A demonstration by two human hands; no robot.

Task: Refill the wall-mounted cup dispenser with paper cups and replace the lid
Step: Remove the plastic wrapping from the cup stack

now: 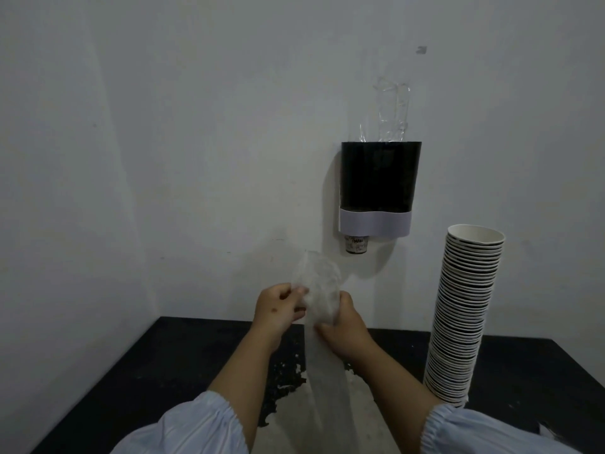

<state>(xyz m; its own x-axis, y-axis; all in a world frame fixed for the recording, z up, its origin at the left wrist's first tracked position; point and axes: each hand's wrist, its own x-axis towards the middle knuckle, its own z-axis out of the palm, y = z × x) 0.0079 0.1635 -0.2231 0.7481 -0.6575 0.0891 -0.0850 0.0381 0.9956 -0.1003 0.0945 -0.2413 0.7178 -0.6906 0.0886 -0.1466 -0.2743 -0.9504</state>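
Note:
A black cup dispenser (379, 175) with a pale lower band hangs on the wall, its top uncovered; one printed cup (356, 245) pokes out of its bottom. A tall stack of white paper cups (461, 316) stands on the dark table at the right. In front of me both hands hold a long clear plastic sleeve (317, 283) that hangs down toward the table. My left hand (278, 306) pinches its upper left edge, and my right hand (343, 326) grips its right side. No lid is in sight.
The dark table (131, 371) has worn, flaking patches in the middle. Crumpled clear tape or plastic (391, 113) sticks to the wall above the dispenser. The wall corner lies to the left.

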